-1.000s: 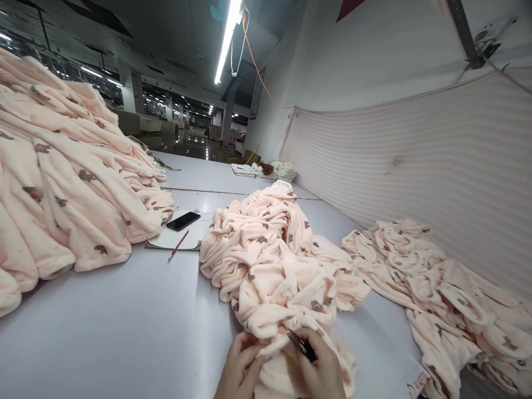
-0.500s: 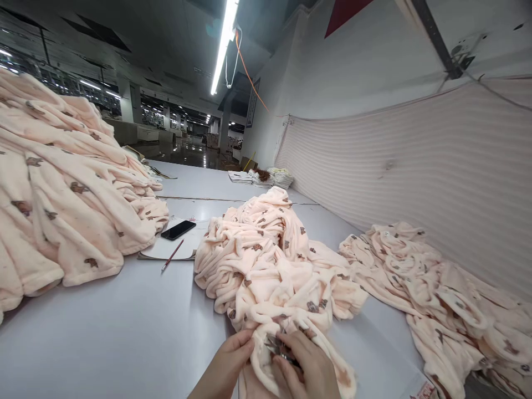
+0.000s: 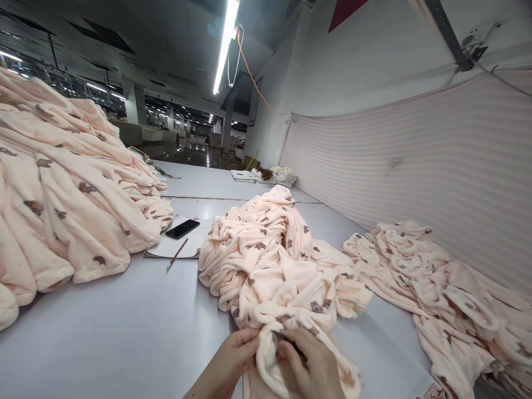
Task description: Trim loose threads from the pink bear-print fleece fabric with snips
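Observation:
At the bottom of the view, my left hand (image 3: 233,356) pinches the rolled edge of a pale pink fleece garment (image 3: 262,368) between thumb and fingers. My right hand (image 3: 315,363) is closed around small thread snips (image 3: 298,350) at the garment's round opening. Only a dark part of the snips shows; the fingers and cloth hide their blades. The garment joins a heaped pile of the same fleece (image 3: 274,255), printed with small brown bears, just beyond both hands.
A tall fleece stack (image 3: 83,221) stands at left and another loose heap (image 3: 415,277) at right. Between stack and pile, a black phone (image 3: 183,229) and a pencil (image 3: 177,254) lie on and by white papers (image 3: 160,249). Striped cloth (image 3: 394,166) covers the wall.
The snips' metal blades, visible before at the opening, are now hidden by my right hand and the cloth. My left hand keeps its pinch, and the view has shifted slightly.

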A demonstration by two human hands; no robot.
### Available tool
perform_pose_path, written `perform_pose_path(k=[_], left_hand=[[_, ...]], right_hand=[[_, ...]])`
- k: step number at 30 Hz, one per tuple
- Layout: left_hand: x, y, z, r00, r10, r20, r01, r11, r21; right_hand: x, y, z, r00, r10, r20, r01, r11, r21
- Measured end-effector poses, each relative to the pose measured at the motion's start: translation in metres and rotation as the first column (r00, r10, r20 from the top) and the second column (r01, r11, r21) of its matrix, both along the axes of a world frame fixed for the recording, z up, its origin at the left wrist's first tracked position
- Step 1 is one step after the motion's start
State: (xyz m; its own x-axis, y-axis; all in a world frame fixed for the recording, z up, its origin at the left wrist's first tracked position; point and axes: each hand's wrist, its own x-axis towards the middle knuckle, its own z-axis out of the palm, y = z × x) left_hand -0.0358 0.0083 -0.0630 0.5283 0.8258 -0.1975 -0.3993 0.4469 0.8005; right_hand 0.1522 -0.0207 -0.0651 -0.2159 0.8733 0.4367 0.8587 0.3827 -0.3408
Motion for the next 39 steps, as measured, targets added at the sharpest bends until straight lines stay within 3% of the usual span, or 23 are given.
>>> perform_pose_path(k=[5, 10, 15, 19, 23, 26, 29, 31, 34, 37, 39], left_hand=[[0.003, 0.004, -0.014, 0.999, 0.02, 0.028, -0.018, 0.996, -0.084], [0.007, 0.012, -0.023, 0.999, 0.0, 0.039, 0.005, 0.991, -0.13], [0.01, 0.017, -0.019, 0.998, -0.021, 0.061, 0.031, 0.985, -0.172], [0.014, 0.02, -0.016, 0.994, -0.053, 0.094, 0.067, 0.986, -0.155], [0.024, 0.026, -0.014, 0.989, -0.064, 0.13, 0.084, 0.985, -0.152], [0.034, 0.034, -0.015, 0.987, 0.002, 0.159, 0.021, 0.989, -0.143], [0.042, 0.043, -0.019, 0.979, 0.081, 0.189, -0.06, 0.992, -0.114], [0.045, 0.046, -0.024, 0.975, 0.1, 0.198, -0.082, 0.992, -0.098], [0.045, 0.049, -0.032, 0.977, 0.056, 0.205, -0.038, 0.995, -0.088], [0.036, 0.048, -0.036, 0.976, -0.02, 0.218, 0.038, 0.996, -0.079], [0.025, 0.045, -0.037, 0.977, -0.041, 0.209, 0.056, 0.996, -0.07]], right_hand=[[0.002, -0.007, -0.004, 0.988, 0.113, 0.105, -0.111, 0.994, -0.021], [0.003, -0.01, -0.01, 1.0, 0.005, -0.028, -0.006, 0.999, -0.04], [0.003, -0.01, -0.009, 0.999, 0.035, -0.037, -0.035, 0.999, -0.012], [0.005, -0.01, -0.012, 0.98, -0.029, -0.197, 0.019, 0.998, -0.053], [-0.001, 0.0, -0.012, 0.899, -0.056, -0.435, -0.003, 0.991, -0.134], [-0.003, 0.007, -0.005, 0.834, -0.066, -0.548, -0.037, 0.984, -0.175], [0.007, -0.002, -0.001, 0.804, -0.095, -0.587, -0.033, 0.978, -0.204], [0.017, -0.016, -0.009, 0.846, -0.073, -0.527, -0.077, 0.963, -0.257], [0.021, -0.035, -0.039, 0.958, 0.048, -0.282, -0.158, 0.911, -0.382], [0.011, -0.038, -0.069, 0.979, 0.094, -0.18, -0.162, 0.897, -0.412], [0.003, -0.033, -0.075, 0.985, 0.089, -0.148, -0.143, 0.902, -0.407]])
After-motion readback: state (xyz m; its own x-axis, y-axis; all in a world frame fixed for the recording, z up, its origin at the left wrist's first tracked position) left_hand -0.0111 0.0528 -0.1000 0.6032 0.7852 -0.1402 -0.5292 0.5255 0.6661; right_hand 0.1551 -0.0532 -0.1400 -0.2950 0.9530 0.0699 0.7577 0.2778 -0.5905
